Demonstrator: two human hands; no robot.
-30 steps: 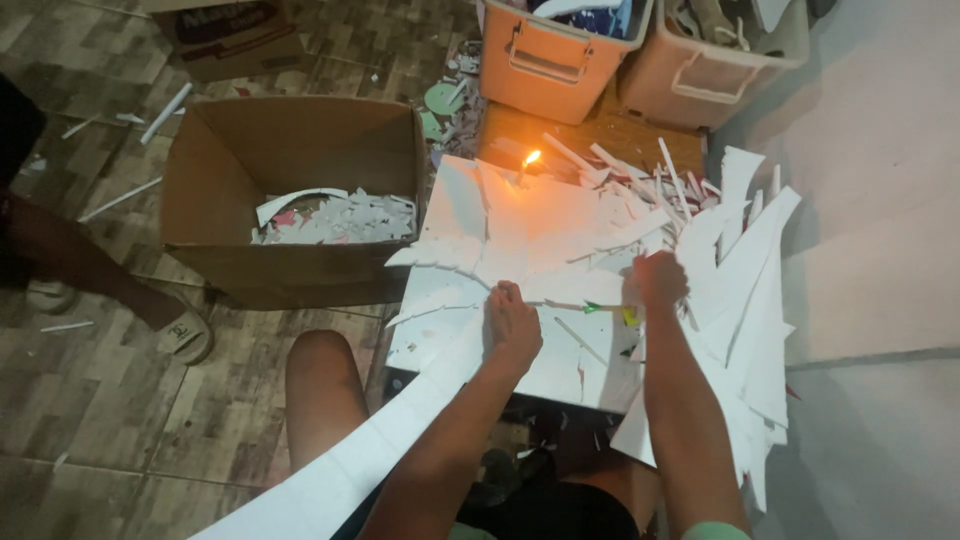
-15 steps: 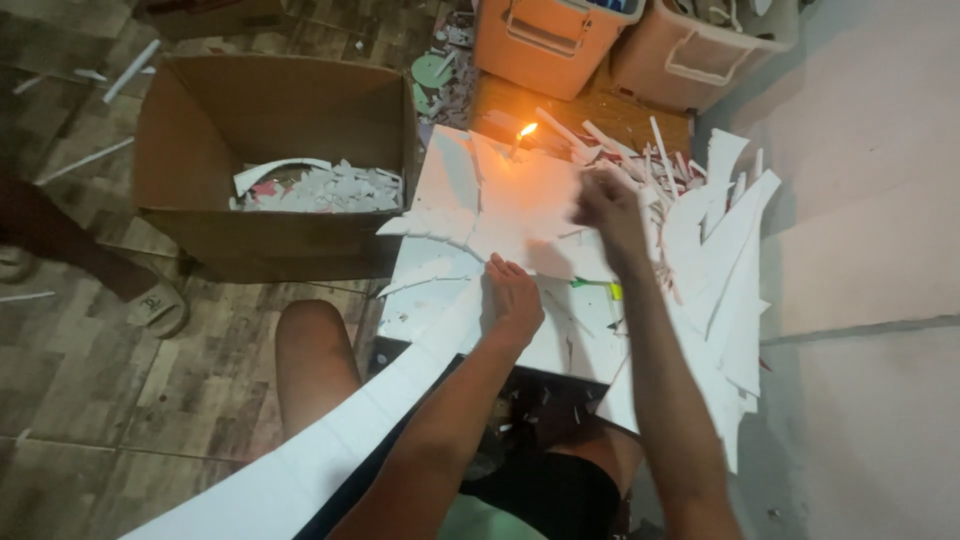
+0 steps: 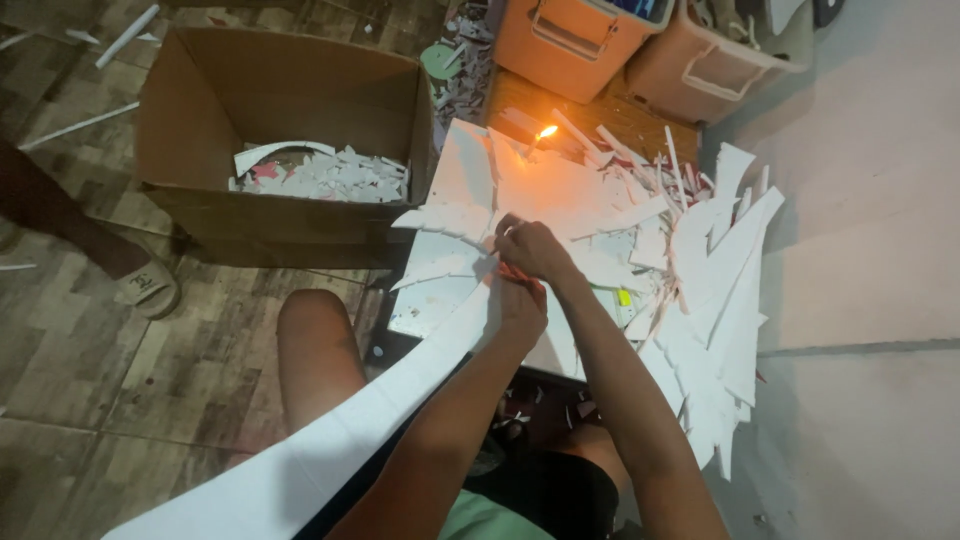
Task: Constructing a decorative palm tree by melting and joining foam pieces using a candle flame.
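Left hand [image 3: 522, 305] and right hand [image 3: 528, 247] meet at upper end of long white strip [image 3: 330, 440], fingers of both closed on it. Strip runs from hands down across lap to lower left. Hands over counter [image 3: 440, 300] littered with white scraps [image 3: 720, 290]. Candle flame [image 3: 545, 131] at far edge. Cardboard box [image 3: 280, 100] of offcuts on floor, left.

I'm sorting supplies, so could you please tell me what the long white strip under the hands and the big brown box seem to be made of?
Long white strip: probably foam board or stiff card, matte, bending smoothly. Brown box: corrugated cardboard, dull, with folded flaps.
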